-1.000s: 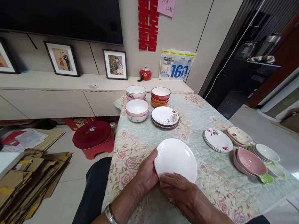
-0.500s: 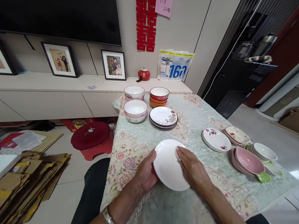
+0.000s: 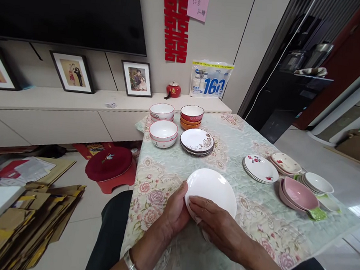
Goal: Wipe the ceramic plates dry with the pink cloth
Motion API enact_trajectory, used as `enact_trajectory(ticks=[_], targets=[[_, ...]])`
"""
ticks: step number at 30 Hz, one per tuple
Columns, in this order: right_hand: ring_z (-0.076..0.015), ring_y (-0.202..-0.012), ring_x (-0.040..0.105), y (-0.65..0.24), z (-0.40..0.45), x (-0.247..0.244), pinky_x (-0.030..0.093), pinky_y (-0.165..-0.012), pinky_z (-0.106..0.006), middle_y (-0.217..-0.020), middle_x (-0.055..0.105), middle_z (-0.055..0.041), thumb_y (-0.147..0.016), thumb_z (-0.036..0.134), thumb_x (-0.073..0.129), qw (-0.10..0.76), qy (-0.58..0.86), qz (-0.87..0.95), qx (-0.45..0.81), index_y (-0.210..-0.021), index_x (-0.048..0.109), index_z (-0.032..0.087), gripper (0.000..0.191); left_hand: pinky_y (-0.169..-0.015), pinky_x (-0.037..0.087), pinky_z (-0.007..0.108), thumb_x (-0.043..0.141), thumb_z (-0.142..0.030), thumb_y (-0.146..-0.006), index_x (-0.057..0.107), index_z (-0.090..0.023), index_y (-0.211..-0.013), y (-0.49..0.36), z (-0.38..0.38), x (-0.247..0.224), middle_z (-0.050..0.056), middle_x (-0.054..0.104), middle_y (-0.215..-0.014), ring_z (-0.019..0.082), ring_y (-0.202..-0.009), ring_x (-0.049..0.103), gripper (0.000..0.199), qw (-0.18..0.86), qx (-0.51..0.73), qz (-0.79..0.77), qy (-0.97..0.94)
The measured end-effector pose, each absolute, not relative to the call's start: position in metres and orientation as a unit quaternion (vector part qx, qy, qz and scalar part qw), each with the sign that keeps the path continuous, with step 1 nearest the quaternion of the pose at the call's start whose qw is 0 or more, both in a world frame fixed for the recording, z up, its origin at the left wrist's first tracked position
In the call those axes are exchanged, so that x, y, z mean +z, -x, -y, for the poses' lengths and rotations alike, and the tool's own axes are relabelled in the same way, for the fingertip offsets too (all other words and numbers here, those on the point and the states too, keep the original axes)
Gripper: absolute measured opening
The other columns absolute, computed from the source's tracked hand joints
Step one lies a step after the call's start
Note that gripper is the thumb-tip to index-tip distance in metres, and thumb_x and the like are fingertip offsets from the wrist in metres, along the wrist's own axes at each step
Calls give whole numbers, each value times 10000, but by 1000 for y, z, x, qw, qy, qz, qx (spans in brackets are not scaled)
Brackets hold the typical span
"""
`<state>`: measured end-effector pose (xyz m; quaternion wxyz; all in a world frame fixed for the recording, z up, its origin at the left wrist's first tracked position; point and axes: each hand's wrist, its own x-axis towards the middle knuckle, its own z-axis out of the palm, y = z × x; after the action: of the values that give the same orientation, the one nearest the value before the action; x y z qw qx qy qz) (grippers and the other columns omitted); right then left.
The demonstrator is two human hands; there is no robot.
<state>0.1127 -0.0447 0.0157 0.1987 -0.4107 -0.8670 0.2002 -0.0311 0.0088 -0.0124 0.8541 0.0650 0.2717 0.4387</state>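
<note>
A plain white plate point(image 3: 215, 188) is tilted above the floral tablecloth, its left edge gripped by my left hand point(image 3: 176, 210), thumb over the rim. My right hand point(image 3: 219, 226) presses a thin pale cloth point(image 3: 204, 234) flat on the plate's lower left part; most of the cloth is hidden under the fingers. Beyond the plate stand a stack of brown-rimmed plates point(image 3: 196, 140) and white bowls with red rims point(image 3: 163, 132). To the right lie white plates with red flowers point(image 3: 261, 169).
Red and orange bowls point(image 3: 191, 116) stand at the table's back. Pink leaf-shaped bowls point(image 3: 300, 196), small white bowls point(image 3: 317, 182) and squarish dishes point(image 3: 286, 163) sit at the right. A red stool point(image 3: 110, 162) and folded cardboard point(image 3: 30, 227) are on the floor at left.
My right hand has moved left and down across the plate, from its right side to its lower left part. My left hand keeps its hold.
</note>
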Motion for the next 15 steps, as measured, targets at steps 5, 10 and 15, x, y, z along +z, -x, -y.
enact_trajectory(ticks=[5, 10, 15], targets=[[-240, -1391, 352, -108, 17, -6, 341, -1124, -491, -1517, 383, -94, -907, 128, 444, 157, 460, 870, 82, -1487, 321, 211, 598, -1046, 409, 397, 497, -351, -918, 621, -39, -1165, 32, -11, -17, 196, 681, -1154, 281, -1161, 589, 417, 861, 441, -245, -66], [-261, -1395, 342, -109, -21, -12, 296, -1110, -554, -1523, 362, -131, -936, 162, 408, 125, 527, 841, 2, -1451, 384, 178, 516, -1031, 421, 386, 559, -270, -885, 585, -146, -1250, 32, -12, -15, 118, 675, -1198, 243, -1100, 621, 387, 838, 472, -266, -63], [-276, -1370, 376, -133, -28, -12, 340, -1080, -528, -1488, 407, -171, -973, 225, 359, 112, 598, 793, -30, -1420, 418, 109, 465, -1014, 433, 408, 584, -245, -861, 570, -168, -1268, 32, -9, -11, 107, 680, -1193, 261, -1115, 613, 414, 827, 483, -268, -103]])
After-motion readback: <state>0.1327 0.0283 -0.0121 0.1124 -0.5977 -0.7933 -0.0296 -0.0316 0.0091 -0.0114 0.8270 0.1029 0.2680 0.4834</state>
